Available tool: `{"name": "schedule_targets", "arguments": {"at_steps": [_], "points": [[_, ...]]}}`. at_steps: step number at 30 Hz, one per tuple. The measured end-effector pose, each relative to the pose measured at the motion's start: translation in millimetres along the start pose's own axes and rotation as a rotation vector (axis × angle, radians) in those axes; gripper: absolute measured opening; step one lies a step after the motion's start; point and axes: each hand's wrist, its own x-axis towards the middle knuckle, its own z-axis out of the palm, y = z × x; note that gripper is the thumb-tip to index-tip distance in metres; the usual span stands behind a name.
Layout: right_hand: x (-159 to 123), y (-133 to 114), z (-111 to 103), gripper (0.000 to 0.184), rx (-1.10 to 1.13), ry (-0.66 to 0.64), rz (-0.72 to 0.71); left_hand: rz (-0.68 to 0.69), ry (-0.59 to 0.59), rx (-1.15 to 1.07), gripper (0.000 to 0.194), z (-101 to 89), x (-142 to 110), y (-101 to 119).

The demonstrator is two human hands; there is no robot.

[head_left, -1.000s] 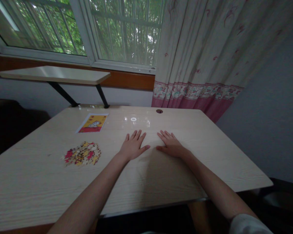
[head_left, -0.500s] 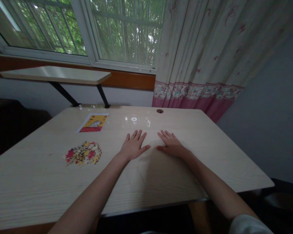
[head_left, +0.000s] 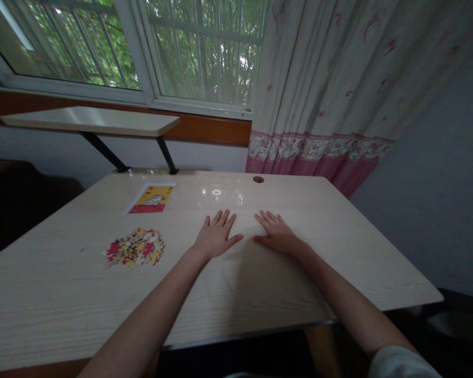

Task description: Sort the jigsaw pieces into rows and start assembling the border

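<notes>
My left hand [head_left: 216,234] lies flat, palm down, on a light wooden table [head_left: 260,283], fingers stretched out and holding nothing. My right hand [head_left: 276,232] rests flat beside it in the same way, thumbs nearly meeting. To the left of my left hand lies a heap of red, yellow and white puzzle pieces [head_left: 134,248]. Farther back on the left lies a yellow and red picture card [head_left: 151,198] showing a white animal.
A small round cable hole [head_left: 258,179] sits near the table's far edge. Behind the table a narrow white shelf [head_left: 90,120] on black brackets runs under the window. A flowered curtain with a pink hem [head_left: 319,152] hangs at the right.
</notes>
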Motion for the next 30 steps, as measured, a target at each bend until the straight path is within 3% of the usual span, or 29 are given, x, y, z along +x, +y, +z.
{"name": "schedule_targets", "arguments": {"at_steps": [30], "points": [[1.5,-4.5,-3.5,0.085,0.004,-0.027,0.029,0.006,0.011,-0.007,0.072,-0.3,0.6,-2.3]]}}
